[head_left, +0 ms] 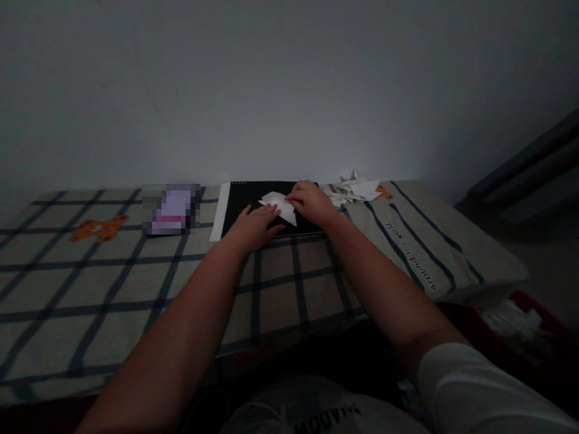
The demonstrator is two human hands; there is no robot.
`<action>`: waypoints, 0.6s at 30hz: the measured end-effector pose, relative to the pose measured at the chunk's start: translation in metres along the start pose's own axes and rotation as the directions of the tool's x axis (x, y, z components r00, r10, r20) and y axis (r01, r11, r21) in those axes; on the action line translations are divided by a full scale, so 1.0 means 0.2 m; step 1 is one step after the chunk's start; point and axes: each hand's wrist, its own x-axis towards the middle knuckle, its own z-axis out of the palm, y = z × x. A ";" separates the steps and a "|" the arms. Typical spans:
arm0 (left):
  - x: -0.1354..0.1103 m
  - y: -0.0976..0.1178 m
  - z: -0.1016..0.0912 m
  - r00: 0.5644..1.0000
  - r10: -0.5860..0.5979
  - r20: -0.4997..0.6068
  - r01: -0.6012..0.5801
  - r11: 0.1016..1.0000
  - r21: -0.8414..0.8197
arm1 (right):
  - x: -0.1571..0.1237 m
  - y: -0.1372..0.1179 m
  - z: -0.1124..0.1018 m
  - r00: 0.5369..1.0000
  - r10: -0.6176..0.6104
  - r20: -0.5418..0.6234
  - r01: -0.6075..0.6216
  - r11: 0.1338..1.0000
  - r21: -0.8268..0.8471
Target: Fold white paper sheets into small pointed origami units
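A small piece of folded white paper (286,210) lies on a flat black board (242,208) with a white strip along its left side. My left hand (256,229) rests palm down at the paper's left, fingers stretched out and the tips touching it. At the paper's right edge, the fingers of my right hand (311,202) are closed in a pinch on it. Part of the paper is hidden under my fingers.
A phone (170,211) with its screen lit lies to the left on the checked cloth (190,283). Several folded white paper pieces (355,188) are heaped right of the board, by the wall (271,90). A red container (543,331) with whitish contents stands low at the right.
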 end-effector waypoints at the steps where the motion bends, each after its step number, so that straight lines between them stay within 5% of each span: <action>1: 0.00 0.01 0.00 1.000 0.002 0.018 -0.002 1.000 0.001 | 0.00 0.00 -0.01 1.000 0.003 0.008 -0.003 1.000 -0.015; 7: -0.02 0.05 -0.01 0.993 0.009 0.120 -0.013 0.999 0.034 | -0.01 -0.01 -0.05 0.996 0.062 0.059 -0.054 0.991 -0.126; 18: -0.02 0.09 -0.04 0.991 -0.027 0.134 0.023 0.999 0.034 | -0.02 -0.13 -0.16 0.947 0.130 0.294 -0.063 0.972 -0.225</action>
